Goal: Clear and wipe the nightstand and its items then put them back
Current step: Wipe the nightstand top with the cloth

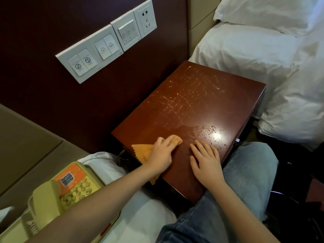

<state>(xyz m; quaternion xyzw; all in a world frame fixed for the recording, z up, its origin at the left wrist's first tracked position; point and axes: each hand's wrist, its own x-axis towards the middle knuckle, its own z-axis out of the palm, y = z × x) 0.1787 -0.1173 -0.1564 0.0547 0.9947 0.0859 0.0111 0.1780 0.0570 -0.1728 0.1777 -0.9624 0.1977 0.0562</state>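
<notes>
The dark red wooden nightstand (189, 106) has a bare, scratched top with a wet smear near its front right. My left hand (162, 152) presses an orange cloth (142, 151) flat on the front left corner of the top; part of the cloth hangs over the left edge. Beside it, my right hand (206, 162) lies flat on the top near the front edge, fingers spread and holding nothing. A beige telephone (70, 188) with yellow keys and an orange label rests on the white bed at the lower left, partly behind my left forearm.
A bed with white bedding (263, 58) stands to the right of the nightstand. White wall switches and a socket (108, 41) sit on the dark panel behind it. My knee in blue jeans (245, 181) is against the nightstand's front.
</notes>
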